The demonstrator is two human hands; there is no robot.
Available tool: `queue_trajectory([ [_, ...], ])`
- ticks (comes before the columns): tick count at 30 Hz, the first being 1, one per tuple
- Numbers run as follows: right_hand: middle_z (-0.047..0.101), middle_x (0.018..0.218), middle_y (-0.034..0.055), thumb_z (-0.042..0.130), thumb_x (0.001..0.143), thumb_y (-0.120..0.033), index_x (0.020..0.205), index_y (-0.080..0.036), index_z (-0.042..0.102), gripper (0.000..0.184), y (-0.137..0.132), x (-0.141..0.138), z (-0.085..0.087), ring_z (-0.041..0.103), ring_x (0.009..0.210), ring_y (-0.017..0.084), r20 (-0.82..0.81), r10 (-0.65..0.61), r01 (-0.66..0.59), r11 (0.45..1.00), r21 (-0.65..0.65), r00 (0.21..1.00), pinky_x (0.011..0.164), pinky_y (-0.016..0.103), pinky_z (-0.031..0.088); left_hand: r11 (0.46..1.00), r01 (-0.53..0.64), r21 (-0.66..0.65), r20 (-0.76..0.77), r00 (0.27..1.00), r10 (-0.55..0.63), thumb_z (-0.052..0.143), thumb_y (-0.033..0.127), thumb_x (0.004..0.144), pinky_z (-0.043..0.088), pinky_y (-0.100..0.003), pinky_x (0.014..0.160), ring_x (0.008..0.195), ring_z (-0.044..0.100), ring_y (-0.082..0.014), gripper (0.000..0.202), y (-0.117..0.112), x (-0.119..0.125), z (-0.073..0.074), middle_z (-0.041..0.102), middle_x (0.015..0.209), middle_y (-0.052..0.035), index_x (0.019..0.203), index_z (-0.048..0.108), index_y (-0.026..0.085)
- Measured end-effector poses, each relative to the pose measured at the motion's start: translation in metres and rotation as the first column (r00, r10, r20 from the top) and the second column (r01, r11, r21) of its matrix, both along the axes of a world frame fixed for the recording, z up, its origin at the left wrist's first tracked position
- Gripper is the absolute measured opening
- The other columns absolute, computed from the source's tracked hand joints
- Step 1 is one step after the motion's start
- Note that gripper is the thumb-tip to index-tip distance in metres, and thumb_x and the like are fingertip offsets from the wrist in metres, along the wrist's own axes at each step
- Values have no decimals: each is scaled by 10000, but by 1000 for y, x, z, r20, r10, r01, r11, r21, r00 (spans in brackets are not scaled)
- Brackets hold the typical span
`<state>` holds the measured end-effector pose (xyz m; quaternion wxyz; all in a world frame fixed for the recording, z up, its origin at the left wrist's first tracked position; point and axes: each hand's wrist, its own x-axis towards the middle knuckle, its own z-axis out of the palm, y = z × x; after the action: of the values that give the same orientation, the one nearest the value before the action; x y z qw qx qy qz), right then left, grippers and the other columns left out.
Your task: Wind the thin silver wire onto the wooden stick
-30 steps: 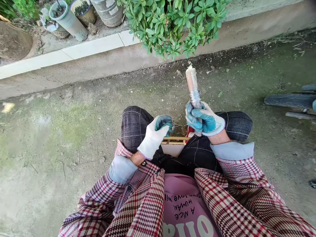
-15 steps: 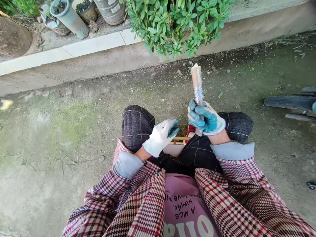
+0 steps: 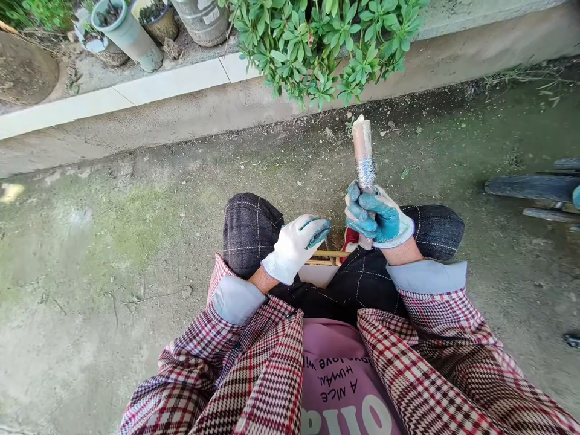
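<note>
My right hand [image 3: 378, 217], in a white glove with a blue coated palm, is wrapped round a short wooden stick [image 3: 362, 142] that stands nearly upright. Silvery thin wire [image 3: 365, 173] is wound in many turns about the stick just above my fingers. To the left, my left hand [image 3: 301, 244] wears a matching glove, its fingers curled together and pointing toward the stick. A faint strand of the wire seems to span the gap between both hands; the left fingertips hide its end.
Between my knees are yellowish slats [image 3: 324, 257] and a red shoe [image 3: 350, 240]. A leafy green bush [image 3: 326, 48] overhangs the low ledge [image 3: 181, 81] in front, with several pots [image 3: 129, 36] at the left. A dark wooden object [image 3: 530, 188] lies at the right.
My left hand has tilted slightly, with its fingers a little flatter. The stick in my right hand has shifted very slightly to the right.
</note>
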<state>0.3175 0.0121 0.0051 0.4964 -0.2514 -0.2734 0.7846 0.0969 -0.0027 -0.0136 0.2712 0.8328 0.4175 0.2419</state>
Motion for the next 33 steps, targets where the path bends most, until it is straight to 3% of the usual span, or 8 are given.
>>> queue_trajectory([
  [4, 521, 558, -96, 769, 769, -294, 891, -208, 539, 274, 0, 0, 1, 305, 327, 45, 25, 0, 0, 1000, -15, 1000, 284, 170, 301, 1000, -1, -19, 41, 999, 2, 580, 301, 966, 537, -289, 931, 1044, 687, -184, 220, 0, 2, 5, 707, 1152, -75, 1124, 712, 223],
  [8, 518, 553, -95, 778, 768, -305, 886, -206, 548, 277, 0, 0, 1, 304, 326, 44, 28, -4, 4, 1000, -13, 1000, 289, 170, 302, 994, 4, -107, 102, 995, 7, 636, 255, 916, 527, -312, 1014, 1182, 654, -203, 370, -2, 8, 4, 653, 1328, -94, 1285, 635, 222],
  [13, 523, 552, -94, 777, 759, -298, 877, -204, 557, 266, 0, 0, 3, 302, 325, 44, 30, -1, 2, 1000, -15, 1000, 291, 171, 299, 974, -1, -225, 86, 996, 21, 607, 214, 913, 547, -315, 956, 1022, 700, -192, 265, -3, 12, 4, 729, 1129, -72, 1164, 693, 216],
  [17, 514, 536, -97, 783, 746, -303, 870, -204, 559, 274, 0, -2, 5, 289, 320, 46, 42, -21, 22, 999, -23, 999, 280, 173, 283, 974, -34, -222, 83, 995, 54, 608, 250, 925, 546, -298, 918, 965, 700, -183, 215, -5, 6, 9, 737, 1061, -65, 1107, 718, 221],
  [25, 497, 515, -101, 780, 736, -297, 849, -200, 557, 268, 1, -3, 7, 277, 320, 43, 38, -33, 34, 999, -23, 999, 278, 167, 260, 996, 29, -84, 2, 1000, -29, 585, 284, 948, 547, -313, 924, 982, 699, -193, 247, -3, -3, 1, 734, 1079, -72, 1154, 708, 224],
  [30, 502, 530, -98, 780, 734, -297, 849, -205, 538, 283, 1, -2, 5, 287, 325, 41, 42, -23, 24, 999, -26, 999, 292, 164, 282, 991, 8, -130, 23, 1000, -5, 605, 257, 924, 534, -308, 989, 1131, 674, -199, 355, 1, 6, 3, 671, 1286, -80, 1276, 641, 232],
  [33, 500, 532, -99, 772, 754, -295, 858, -205, 537, 273, 1, -1, 4, 296, 328, 43, 25, -13, 13, 1000, -13, 1000, 301, 161, 291, 984, 8, -178, -6, 1000, -9, 616, 250, 913, 548, -316, 933, 1020, 700, -203, 299, 0, 9, 1, 710, 1171, -79, 1205, 674, 222],
])
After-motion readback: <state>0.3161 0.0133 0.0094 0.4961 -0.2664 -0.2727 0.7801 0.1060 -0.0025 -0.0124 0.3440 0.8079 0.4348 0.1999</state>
